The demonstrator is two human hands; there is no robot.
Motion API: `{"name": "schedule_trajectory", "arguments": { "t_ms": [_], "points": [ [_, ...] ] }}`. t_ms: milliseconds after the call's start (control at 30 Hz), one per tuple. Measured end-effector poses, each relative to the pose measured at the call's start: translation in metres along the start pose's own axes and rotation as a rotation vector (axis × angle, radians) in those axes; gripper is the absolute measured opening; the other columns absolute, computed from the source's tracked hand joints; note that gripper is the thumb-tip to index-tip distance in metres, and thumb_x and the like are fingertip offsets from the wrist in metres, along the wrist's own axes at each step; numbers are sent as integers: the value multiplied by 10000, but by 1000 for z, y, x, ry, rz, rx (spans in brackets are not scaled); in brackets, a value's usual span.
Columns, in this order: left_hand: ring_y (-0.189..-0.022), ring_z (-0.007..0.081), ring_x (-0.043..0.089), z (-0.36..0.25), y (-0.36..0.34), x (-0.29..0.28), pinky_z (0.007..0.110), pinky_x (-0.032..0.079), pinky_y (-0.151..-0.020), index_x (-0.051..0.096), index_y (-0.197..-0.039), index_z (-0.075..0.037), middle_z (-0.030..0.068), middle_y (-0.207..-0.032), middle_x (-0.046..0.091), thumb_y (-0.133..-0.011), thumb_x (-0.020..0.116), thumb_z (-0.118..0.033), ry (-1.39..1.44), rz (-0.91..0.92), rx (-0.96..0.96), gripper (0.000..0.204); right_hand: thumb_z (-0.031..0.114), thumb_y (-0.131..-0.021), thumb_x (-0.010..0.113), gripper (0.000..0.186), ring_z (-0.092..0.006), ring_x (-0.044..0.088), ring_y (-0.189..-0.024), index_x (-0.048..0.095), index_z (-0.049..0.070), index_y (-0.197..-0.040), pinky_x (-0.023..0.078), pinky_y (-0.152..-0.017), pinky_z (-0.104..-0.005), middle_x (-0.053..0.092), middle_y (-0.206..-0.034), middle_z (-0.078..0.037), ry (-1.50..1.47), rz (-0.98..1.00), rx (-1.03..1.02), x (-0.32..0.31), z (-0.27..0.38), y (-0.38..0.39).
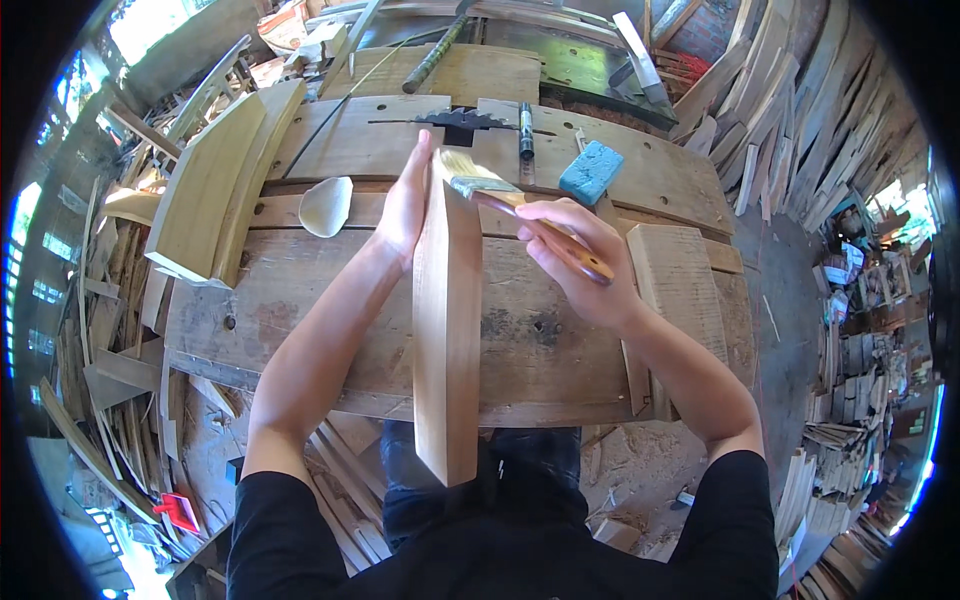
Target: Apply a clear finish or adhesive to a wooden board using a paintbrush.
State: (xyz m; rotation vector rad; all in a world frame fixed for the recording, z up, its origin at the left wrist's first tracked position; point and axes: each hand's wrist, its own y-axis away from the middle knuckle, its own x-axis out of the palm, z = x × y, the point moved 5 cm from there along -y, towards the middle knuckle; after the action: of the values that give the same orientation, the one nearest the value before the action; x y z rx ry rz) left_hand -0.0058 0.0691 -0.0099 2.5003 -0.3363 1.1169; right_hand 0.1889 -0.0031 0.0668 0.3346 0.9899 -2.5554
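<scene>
A long squared wooden block (445, 330) points away from me over the workbench, its near end jutting past the front edge toward my body. Against the left side of its far end lies my left hand (408, 205), fingers stretched out flat along the wood. In my right hand (585, 250) is a paintbrush (540, 232) with a brown wooden handle, the fingers wrapped round it. The brush's pale bristles touch or hover just over the block's far end; which of the two I cannot tell.
Beyond the block a toothed saw blade (460, 118) rises through the bench (330, 300). A marker (526, 130), a blue sponge-like block (592, 172) and a pale scrap (326, 206) lie around. Thick wooden pieces (215, 185) sit left, another board (678, 285) right. Lumber stacks (800, 110) line the sides.
</scene>
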Motion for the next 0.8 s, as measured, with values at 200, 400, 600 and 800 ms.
{"name": "schedule_trajectory", "arguments": {
  "t_ms": [200,400,600,800],
  "points": [
    [-876,193,660,-38,-4,-26,361,568,-801,615,-1184,-97,68,-1002,652,-987,529,-630,-76,-160,247,575,7,-981,569,253,-179,685,-869,641,-10,-1223,538,-762,-302,695,-1054,-136,-64,167,-65,-3,12,7],
    [-921,203,667,-59,-4,-53,383,560,-838,609,-1249,-109,55,-1035,664,-978,482,-681,-59,-244,342,646,109,-1010,527,212,-163,675,-729,666,-17,-1109,526,-632,-274,697,-1021,-147,-375,182,197,1,3,15],
    [-978,269,665,-67,4,-39,417,554,-901,523,-1379,-60,132,-1139,651,-951,419,-758,-136,-338,325,826,231,-969,592,241,-125,630,-543,668,8,-921,455,-500,-246,685,-808,-91,-561,418,564,-3,5,10],
    [-797,243,647,-60,-2,-48,402,555,-734,657,-1102,-108,86,-926,658,-878,487,-818,-75,-357,384,764,256,-1008,570,247,-125,643,-559,667,32,-966,438,-504,-228,683,-792,-68,-609,464,620,8,3,15]
  ]
}}
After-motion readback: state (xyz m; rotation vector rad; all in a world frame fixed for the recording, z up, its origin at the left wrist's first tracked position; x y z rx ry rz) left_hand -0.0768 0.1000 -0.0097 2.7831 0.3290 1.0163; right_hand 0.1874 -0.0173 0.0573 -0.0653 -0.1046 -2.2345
